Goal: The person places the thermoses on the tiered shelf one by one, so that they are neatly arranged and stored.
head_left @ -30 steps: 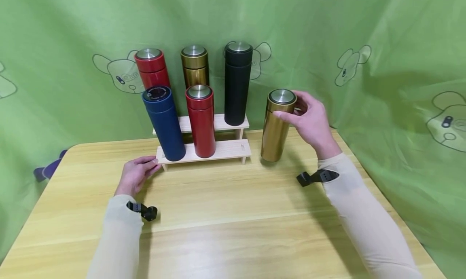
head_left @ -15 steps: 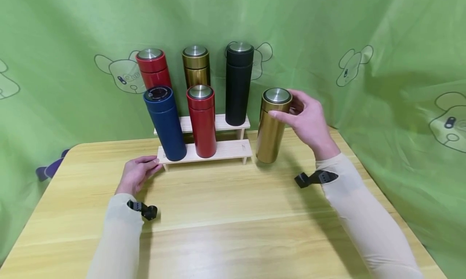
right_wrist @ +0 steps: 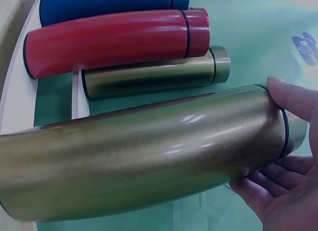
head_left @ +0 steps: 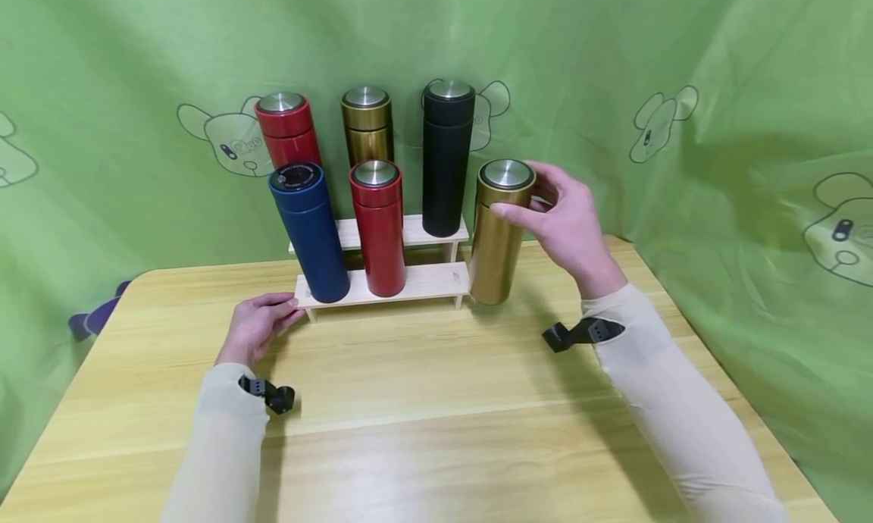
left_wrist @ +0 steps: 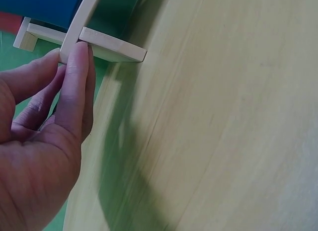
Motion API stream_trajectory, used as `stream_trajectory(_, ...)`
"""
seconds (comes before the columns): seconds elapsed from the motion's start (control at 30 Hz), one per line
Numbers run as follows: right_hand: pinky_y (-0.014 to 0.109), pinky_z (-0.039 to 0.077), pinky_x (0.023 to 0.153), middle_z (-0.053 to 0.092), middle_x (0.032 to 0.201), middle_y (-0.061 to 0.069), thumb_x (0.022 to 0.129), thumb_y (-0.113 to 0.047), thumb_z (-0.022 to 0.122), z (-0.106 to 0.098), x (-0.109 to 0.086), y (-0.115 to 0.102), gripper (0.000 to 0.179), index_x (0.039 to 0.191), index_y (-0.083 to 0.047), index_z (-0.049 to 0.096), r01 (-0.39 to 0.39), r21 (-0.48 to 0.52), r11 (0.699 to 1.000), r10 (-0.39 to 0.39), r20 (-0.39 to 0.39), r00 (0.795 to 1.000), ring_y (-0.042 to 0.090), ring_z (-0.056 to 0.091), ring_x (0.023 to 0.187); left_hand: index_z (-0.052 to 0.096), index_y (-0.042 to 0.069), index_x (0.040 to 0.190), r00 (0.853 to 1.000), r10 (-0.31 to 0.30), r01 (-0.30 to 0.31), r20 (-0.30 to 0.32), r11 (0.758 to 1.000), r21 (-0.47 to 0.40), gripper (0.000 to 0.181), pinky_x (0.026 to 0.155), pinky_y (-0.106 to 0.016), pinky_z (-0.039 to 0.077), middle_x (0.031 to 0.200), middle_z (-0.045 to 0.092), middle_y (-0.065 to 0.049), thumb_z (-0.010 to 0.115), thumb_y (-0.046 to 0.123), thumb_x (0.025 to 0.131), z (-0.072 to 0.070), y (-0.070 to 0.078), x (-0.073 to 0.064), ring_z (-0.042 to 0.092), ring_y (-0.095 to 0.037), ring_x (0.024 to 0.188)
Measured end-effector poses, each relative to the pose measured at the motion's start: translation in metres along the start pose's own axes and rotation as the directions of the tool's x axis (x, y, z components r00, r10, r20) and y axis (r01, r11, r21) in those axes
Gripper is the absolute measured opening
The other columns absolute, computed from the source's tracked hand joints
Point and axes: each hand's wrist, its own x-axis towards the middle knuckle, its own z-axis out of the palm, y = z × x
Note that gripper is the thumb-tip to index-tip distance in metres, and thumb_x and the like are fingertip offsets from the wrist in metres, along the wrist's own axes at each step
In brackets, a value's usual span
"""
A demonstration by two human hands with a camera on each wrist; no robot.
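Observation:
My right hand grips a gold thermos near its lid, thumb on the near side and fingers behind. The thermos is roughly upright, its base beside the right end of the lower shelf of a pale wooden two-step rack. With thumb and fingertips my left hand pinches the left end of that shelf. On the lower step stand a blue thermos and a red thermos. Behind them on the upper step are another red thermos, a second gold thermos and a black thermos.
The rack stands at the far side of a light wooden table. A green curtain with cartoon mouse drawings hangs close behind and along the right side. Each wrist carries a small black camera.
My right hand has carried the gold thermos leftward, from the right of the rack to the lower shelf's right end. My left hand keeps its hold on the shelf.

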Motion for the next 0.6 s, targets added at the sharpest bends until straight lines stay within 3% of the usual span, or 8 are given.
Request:
stream_trajectory(0.4,0.031,0.047,0.107,0.057,0.133,0.009,0.078,-0.022,0.087,0.019,0.007,-0.002,0.074,0.140,-0.005,0.049,0.037,0.036,0.999,-0.039,0.049,0.998,0.020,0.053,0.123,0.041,-0.015,0.138,1.000,-0.009,0.009,0.004,1.000,-0.007,0.048,0.094,-0.028,0.056,0.117,0.052,-0.017,0.058,-0.011,0.094,-0.001,-0.001,-0.001,0.070,-0.015,0.084)
stream_trajectory(0.6,0.030,0.046,0.108,0.057,0.132,0.008,0.078,-0.023,0.087,0.030,0.014,-0.005,0.073,0.140,-0.007,0.050,0.046,0.039,0.998,-0.048,0.049,0.998,0.019,0.052,0.123,0.039,-0.014,0.141,1.000,-0.015,0.015,-0.008,1.000,-0.006,0.050,0.094,-0.027,0.055,0.127,0.047,-0.021,0.057,-0.010,0.095,0.001,0.000,-0.001,0.071,-0.015,0.085)
